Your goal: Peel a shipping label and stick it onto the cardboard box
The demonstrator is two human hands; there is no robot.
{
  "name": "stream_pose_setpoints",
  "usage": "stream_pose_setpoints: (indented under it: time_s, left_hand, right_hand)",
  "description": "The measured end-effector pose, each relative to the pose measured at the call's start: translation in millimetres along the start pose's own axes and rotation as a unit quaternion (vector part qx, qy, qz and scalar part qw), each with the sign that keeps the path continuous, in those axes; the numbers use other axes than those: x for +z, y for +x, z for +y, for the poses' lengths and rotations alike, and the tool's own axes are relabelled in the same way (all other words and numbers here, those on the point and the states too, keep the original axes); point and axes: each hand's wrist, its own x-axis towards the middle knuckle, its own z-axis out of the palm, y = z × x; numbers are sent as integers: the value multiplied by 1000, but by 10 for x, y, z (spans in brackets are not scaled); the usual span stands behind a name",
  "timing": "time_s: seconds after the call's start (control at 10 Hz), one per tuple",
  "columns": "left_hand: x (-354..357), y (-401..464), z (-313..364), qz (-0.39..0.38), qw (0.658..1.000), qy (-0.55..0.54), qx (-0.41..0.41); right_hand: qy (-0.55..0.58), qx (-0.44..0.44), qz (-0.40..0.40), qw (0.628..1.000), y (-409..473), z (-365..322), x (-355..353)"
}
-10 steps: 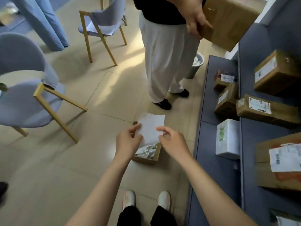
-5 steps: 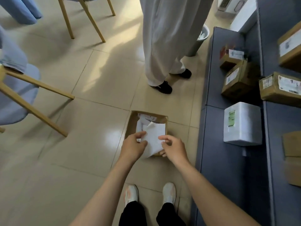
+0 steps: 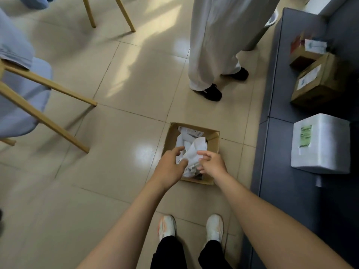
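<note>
The white backing sheet (image 3: 191, 154), flat and held up a second earlier, was now crumpled and lowered into the open scrap box (image 3: 212, 141) on the floor, loosely released between the half-open left hand (image 3: 171, 166) and right hand (image 3: 212, 164), so disposal seemed nearly finished.

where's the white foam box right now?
Head view, right side: the white foam box sits on the grey bench, just nearer the wearer than a labelled cardboard parcel, right of the open scrap box on the floor.
</note>
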Motion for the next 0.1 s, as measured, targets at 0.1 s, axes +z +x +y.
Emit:
stream_pose_setpoints:
  time_s: [0.1]
  left_hand:
    - [-19, 24, 67, 29, 999, -15, 24]
  right_hand:
    - [5, 16, -11, 1000, 102, -6, 18]
